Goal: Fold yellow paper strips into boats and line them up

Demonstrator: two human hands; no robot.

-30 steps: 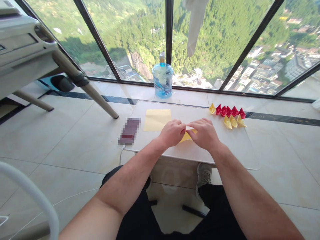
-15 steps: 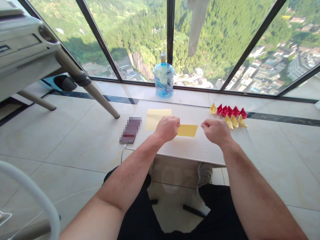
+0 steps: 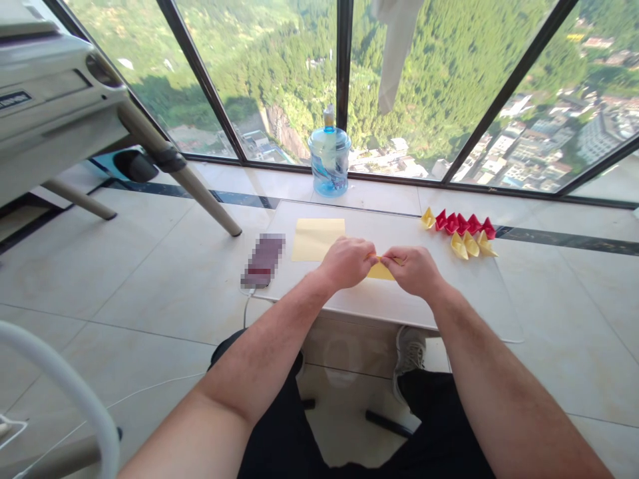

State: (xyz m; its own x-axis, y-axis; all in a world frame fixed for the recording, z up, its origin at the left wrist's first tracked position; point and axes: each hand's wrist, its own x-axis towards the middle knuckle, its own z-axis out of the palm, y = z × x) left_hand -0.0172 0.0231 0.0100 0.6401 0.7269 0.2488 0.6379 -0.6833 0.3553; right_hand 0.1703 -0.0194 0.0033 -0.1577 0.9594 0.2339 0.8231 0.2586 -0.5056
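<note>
A folded sheet of yellow paper (image 3: 381, 271) is pinched along its far edge between both hands, above the white low table (image 3: 359, 303). My left hand (image 3: 348, 262) grips it on the left, fingers closed. My right hand (image 3: 413, 269) has thumb and fingertips pressed on it at the right, close beside the left. The hands hide much of the paper. A flat pale yellow sheet (image 3: 318, 239) lies on the table just behind my left hand. Beyond my right hand stand several folded paper boats: red boats (image 3: 464, 224) in a row and yellow boats (image 3: 469, 245) in front of them.
A phone (image 3: 263, 261) with a white cable lies at the table's left. A blue water jug (image 3: 329, 161) stands on the floor behind the table, by the windows. To the left is a piece of furniture with a slanting leg (image 3: 204, 199). A white curved tube (image 3: 64, 386) is at lower left.
Half a second ago my right hand was off the paper, which showed as a flat rectangle held by the left. The right hand has since moved left and pinched the paper's edge.
</note>
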